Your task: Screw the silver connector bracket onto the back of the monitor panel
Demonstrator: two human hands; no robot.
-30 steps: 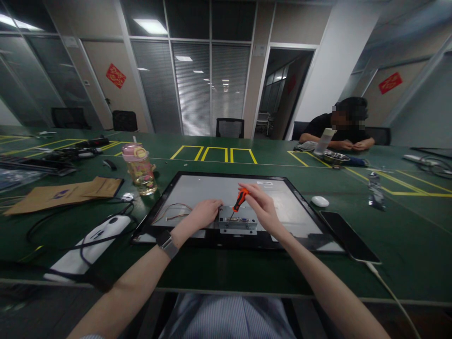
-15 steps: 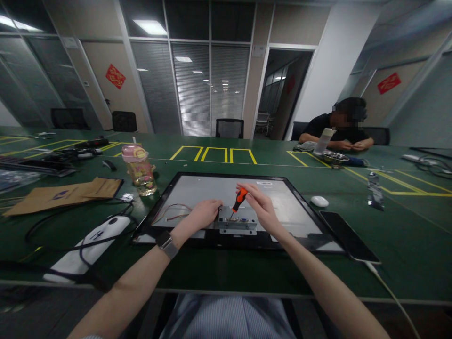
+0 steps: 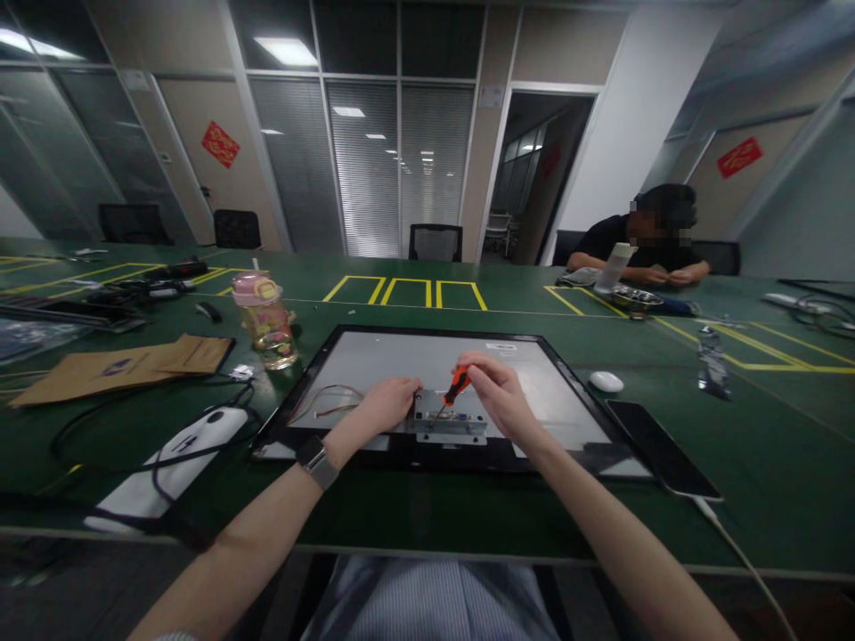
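Observation:
A flat display panel (image 3: 414,356) with a black frame lies back side up on the table. Near its front edge sits a metal bracket (image 3: 454,436) bearing a circuit board with ports. My left hand (image 3: 387,402), a watch on its wrist, has its fingers closed on the bracket's left end. With closed fingers my right hand (image 3: 498,392) grips an orange and black screwdriver (image 3: 458,385), which leans to the right. Its tip points down at the board; exact contact is too small to tell. Thin wires (image 3: 334,401) lie on the panel left of my left hand.
Left of the panel stand a pink-lidded bottle (image 3: 264,320), a brown paper envelope (image 3: 120,369) and a white power bank-like device (image 3: 170,467) with black cables. On the right lie a phone (image 3: 661,450) and a white case (image 3: 606,382). A person (image 3: 641,240) sits across the table.
My right hand's fingers, straighter before, have curled around the screwdriver handle. The screwdriver has shifted slightly right and leans more. My left hand stays put.

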